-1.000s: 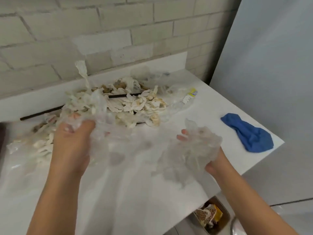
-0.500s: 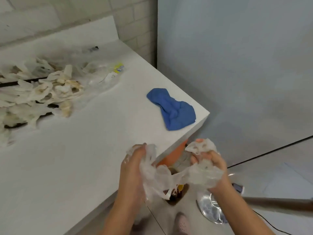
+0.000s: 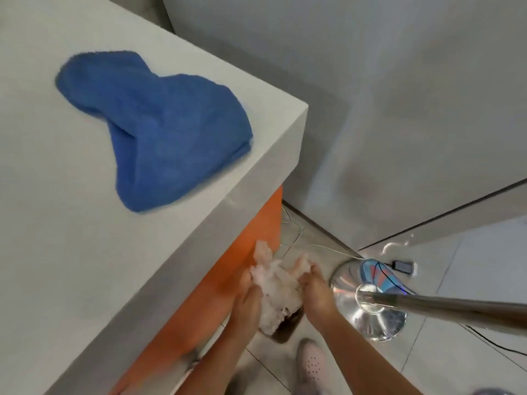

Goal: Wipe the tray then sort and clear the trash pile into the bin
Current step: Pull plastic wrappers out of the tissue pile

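Note:
Below the counter's corner, my left hand (image 3: 247,297) and my right hand (image 3: 315,289) press a crumpled wad of clear plastic wrap (image 3: 275,289) between them. The wad sits over the dark bin (image 3: 288,327) on the floor, which hides most of the bin. Only the bin's dark lower rim shows under the plastic. A blue cloth (image 3: 159,132) lies bunched on the white counter (image 3: 71,252) near its corner. The tray and the trash pile are out of view.
The counter's orange side panel (image 3: 228,280) stands right beside my left hand. A shiny metal stand base (image 3: 370,306) with a pole (image 3: 456,306) sits on the tiled floor to the right. Cables and a small black adapter (image 3: 402,266) lie behind it. A pale shoe (image 3: 312,363) is near the bin.
My view swung right and down, away from the trash pile. Both hands carried the plastic off the counter, bunched it together and lowered it onto the bin.

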The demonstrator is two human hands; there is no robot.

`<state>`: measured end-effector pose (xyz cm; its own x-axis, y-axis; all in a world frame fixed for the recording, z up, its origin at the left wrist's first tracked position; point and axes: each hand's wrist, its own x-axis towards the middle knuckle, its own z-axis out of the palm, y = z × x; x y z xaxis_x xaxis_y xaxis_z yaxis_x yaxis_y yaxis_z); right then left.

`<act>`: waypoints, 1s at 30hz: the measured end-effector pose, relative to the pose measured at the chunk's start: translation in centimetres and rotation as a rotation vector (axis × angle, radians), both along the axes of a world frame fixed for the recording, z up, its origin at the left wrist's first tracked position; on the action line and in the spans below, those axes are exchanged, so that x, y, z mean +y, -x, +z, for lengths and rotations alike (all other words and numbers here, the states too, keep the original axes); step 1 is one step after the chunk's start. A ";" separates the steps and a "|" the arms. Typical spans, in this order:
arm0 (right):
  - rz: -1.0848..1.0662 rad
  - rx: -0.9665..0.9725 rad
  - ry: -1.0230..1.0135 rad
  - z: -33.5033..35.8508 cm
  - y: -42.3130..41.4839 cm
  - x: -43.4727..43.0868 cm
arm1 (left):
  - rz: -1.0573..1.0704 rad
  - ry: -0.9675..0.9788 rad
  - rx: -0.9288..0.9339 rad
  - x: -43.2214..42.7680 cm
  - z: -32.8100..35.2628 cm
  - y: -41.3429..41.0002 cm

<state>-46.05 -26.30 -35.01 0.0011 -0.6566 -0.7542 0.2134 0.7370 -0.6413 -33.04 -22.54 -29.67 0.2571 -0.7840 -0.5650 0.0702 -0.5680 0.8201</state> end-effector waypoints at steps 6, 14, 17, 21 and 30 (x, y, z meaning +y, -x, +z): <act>0.140 0.239 0.105 -11.9 -0.5 0.9 | -0.291 -0.024 -0.489 -1.6 -15.6 0.2; 0.618 0.788 0.293 -24.4 -0.8 3.1 | -0.491 -0.104 -0.908 -0.4 -27.4 0.2; 0.978 0.915 0.323 -27.4 -1.0 3.9 | -0.764 -0.095 -1.076 -0.4 -30.7 -0.1; 1.391 0.924 0.172 -30.0 -0.9 4.4 | -1.119 -0.189 -1.100 0.1 -34.8 -0.9; 1.756 1.157 0.229 -31.8 -2.2 4.0 | -1.838 -0.172 -1.338 1.2 -37.9 -0.4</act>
